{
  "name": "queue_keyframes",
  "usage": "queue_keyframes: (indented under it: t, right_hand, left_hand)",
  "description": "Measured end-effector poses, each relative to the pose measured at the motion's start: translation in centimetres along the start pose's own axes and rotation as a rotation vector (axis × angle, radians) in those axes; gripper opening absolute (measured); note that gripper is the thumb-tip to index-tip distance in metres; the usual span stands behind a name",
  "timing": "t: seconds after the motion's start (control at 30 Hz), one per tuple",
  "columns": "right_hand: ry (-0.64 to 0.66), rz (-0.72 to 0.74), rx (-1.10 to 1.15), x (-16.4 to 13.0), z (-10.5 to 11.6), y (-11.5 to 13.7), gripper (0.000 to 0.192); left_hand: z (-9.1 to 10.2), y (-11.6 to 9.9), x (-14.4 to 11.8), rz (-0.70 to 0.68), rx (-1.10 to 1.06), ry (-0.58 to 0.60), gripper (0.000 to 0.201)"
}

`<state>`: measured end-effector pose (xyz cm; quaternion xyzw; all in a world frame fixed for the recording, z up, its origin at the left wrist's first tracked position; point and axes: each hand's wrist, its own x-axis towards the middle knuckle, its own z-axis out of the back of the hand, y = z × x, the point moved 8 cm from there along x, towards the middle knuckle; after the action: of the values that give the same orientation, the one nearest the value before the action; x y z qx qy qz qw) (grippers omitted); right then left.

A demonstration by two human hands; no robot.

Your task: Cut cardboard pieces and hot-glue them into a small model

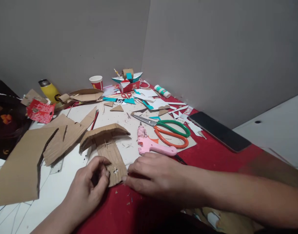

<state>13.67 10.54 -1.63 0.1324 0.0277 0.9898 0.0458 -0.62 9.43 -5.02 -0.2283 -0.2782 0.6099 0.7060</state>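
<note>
A T-shaped cardboard piece [112, 156] lies near the table's front edge, its curved crosspiece [105, 131] at the far end. Thin sticks cross its strip in two places, the nearer pair over a small hole. My left hand [90, 185] has its fingers curled and pinches the strip's left edge. At the lower right corner of the same strip, my right hand [153, 175] grips with thumb and fingertips. Just beyond my right hand rests a pink glue gun [153, 144]. Scissors [163, 126] with one green and one orange handle lie behind it, blades pointing left.
Large cardboard offcuts [19, 162] cover the left side. At the back stand a yellow bottle [50, 91], a paper cup [96, 83] and a small paper boat [128, 78]. A phone [219, 130] lies at right, near the grey wall [212, 58]. Paper scraps [149, 94] are scattered mid-table.
</note>
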Motion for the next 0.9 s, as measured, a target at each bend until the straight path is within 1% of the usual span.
queue_keyframes:
  t: [0.1, 0.17, 0.23, 0.3, 0.4, 0.5, 0.63, 0.73, 0.83, 0.9]
  right_hand:
    - [-0.121, -0.069, -0.013, -1.2, 2.4, -0.9, 0.024]
    - [-0.159, -0.129, -0.048, -2.2, 3.6, -1.9, 0.024]
    - [-0.167, -0.212, -0.102, -3.1, 4.2, -3.2, 0.022]
    - [-0.122, -0.309, -0.132, -3.9, 3.8, -4.4, 0.022]
    - [0.014, -0.450, -0.108, -4.9, 2.1, -5.8, 0.022]
    - [0.082, -0.514, -0.121, -5.3, 0.7, -6.4, 0.021]
    - [0.053, -0.502, -0.123, -5.0, 0.0, -6.7, 0.022]
    - [0.025, -0.488, -0.055, -5.0, 0.0, -6.9, 0.021]
    - [-0.052, -0.493, 0.092, -5.4, 0.8, -7.1, 0.022]
    - [-0.114, -0.549, 0.210, -6.4, 1.7, -7.5, 0.023]
  left_hand:
    - [0.0, -0.1, -0.3, -0.023, 0.013, 0.010, 0.014]
    - [0.2, -0.3, -0.4, -0.050, 0.020, 0.003, 0.015]
    - [0.4, -0.5, -0.5, -0.074, 0.027, -0.014, 0.016]
    - [0.6, -0.6, -0.7, -0.098, 0.033, -0.038, 0.016]
    - [0.8, -0.7, -0.8, -0.136, 0.039, -0.068, 0.016]
    - [0.6, -0.8, -0.9, -0.158, 0.050, -0.066, 0.017]
    - [0.3, -0.8, -1.1, -0.183, 0.096, -0.070, 0.017]
    - [0.0, -0.9, -1.4, -0.204, 0.126, -0.077, 0.018]
    - [-0.2, -0.9, -1.4, -0.195, 0.130, -0.065, 0.015]
    - [-0.4, -0.7, -1.4, -0.168, 0.125, -0.040, 0.009]
